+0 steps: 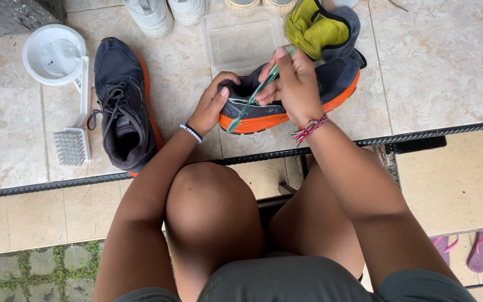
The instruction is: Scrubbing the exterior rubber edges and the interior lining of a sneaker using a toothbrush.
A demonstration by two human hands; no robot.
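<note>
White bowl (54, 54) and scrub brush (74, 142) lying far left on tile floor (448, 67). Spare shoe (124, 106) resting beside them, laces up. Left hand (211, 106) clamping toe of shoe (286, 103), grip pressed around it. Right hand (294, 84) pinching green toothbrush (252, 98), bristles working at orange sole edge. Step judged: scrubbing sole rim. Continued scrubbing calling for turning shoe. Yellow cloth (314, 31) lying behind heel.

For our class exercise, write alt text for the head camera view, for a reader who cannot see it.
Seen from above, a seated person's right hand holds a green toothbrush against a dark shoe with an orange sole, steadied by the left hand. Its matching shoe and a white scrub brush lie on the tiled floor.
</note>
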